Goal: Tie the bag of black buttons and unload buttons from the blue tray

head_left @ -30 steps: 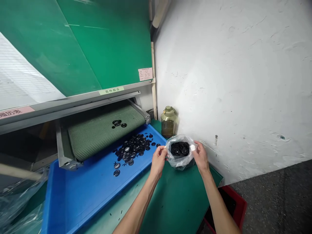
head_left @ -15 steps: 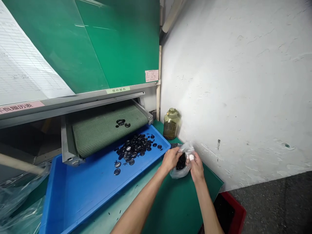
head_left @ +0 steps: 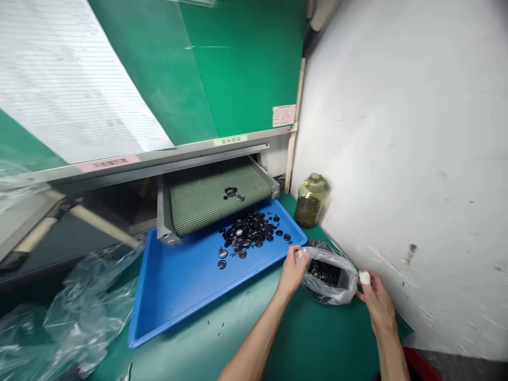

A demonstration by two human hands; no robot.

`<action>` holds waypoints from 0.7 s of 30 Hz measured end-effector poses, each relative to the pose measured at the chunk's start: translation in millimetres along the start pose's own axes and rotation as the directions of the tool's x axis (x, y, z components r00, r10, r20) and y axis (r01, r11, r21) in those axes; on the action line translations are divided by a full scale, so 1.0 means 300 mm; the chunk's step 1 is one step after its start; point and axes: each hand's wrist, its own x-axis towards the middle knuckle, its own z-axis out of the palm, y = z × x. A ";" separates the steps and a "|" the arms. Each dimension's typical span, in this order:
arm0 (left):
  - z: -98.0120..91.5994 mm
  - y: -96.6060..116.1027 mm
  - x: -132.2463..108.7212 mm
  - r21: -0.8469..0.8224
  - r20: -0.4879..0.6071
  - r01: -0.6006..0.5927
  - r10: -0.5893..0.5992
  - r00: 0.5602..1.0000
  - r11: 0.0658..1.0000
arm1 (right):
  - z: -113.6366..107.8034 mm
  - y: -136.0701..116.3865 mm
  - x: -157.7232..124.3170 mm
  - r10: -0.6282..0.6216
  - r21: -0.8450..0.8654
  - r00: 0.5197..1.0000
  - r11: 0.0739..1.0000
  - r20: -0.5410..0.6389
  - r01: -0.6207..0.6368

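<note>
Plastic bag (head_left: 329, 274) — left hand (head_left: 292, 270) pinches its rim.

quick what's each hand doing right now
left hand: closed, pinching the left rim of the plastic bag.
right hand: fingertips at the bag's right edge; whether it grips cannot be told.

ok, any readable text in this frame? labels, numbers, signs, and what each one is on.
Nothing legible.
Pink label on the shelf rail: characters, blurred.
Pale green label on the same rail: too small.
Pink sticker on the green board: too small.
White sheet: ruled lines only, print unreadable.
Plastic bag in the left hand: no print visible.
</note>
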 end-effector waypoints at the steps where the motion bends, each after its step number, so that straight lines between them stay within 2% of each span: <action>1: -0.016 -0.006 -0.037 0.106 -0.072 -0.074 0.082 0.994 0.992 | -0.015 0.009 -0.008 -0.015 -0.119 1.000 0.993 0.006 0.016; 3: -0.036 -0.024 -0.096 0.247 -0.141 -0.116 0.154 0.978 0.962 | -0.018 0.030 -0.020 -0.024 -0.282 0.999 0.959 0.040 0.035; 4: -0.037 -0.035 -0.111 0.205 -0.148 -0.064 0.095 0.984 0.977 | -0.005 0.042 -0.024 -0.023 -0.317 0.999 0.948 0.048 0.037; 6: -0.021 -0.054 -0.114 -0.087 -0.106 0.153 -0.161 0.981 0.984 | 0.036 0.062 -0.027 -0.018 -0.268 0.999 0.963 0.040 0.029; 7: -0.005 -0.058 -0.103 -0.244 -0.061 0.254 -0.276 0.959 0.936 | 0.058 0.067 -0.026 -0.011 -0.182 0.999 0.983 0.036 0.018; 9: 0.034 -0.052 -0.071 -0.457 0.017 0.360 -0.397 0.917 0.813 | 0.090 0.063 -0.022 0.020 0.061 0.998 0.998 0.061 -0.024; 12: 0.099 -0.009 -0.025 -0.582 0.068 0.347 -0.381 0.922 0.735 | 0.091 0.024 -0.008 0.036 0.366 0.997 0.929 0.070 -0.060; 14: 0.139 0.028 -0.002 -0.647 0.091 0.311 -0.335 0.938 0.696 | 0.072 -0.014 0.005 0.005 0.456 0.999 0.890 0.035 -0.021; 18: 0.184 0.065 0.047 -0.667 0.151 0.285 -0.250 0.956 0.689 | 0.054 -0.060 0.016 -0.127 0.516 0.992 0.848 -0.021 0.120; 21: 0.157 0.026 0.067 -0.594 0.135 0.268 -0.234 0.963 0.758 | 0.075 -0.042 -0.010 -0.092 0.434 0.996 0.898 0.016 0.076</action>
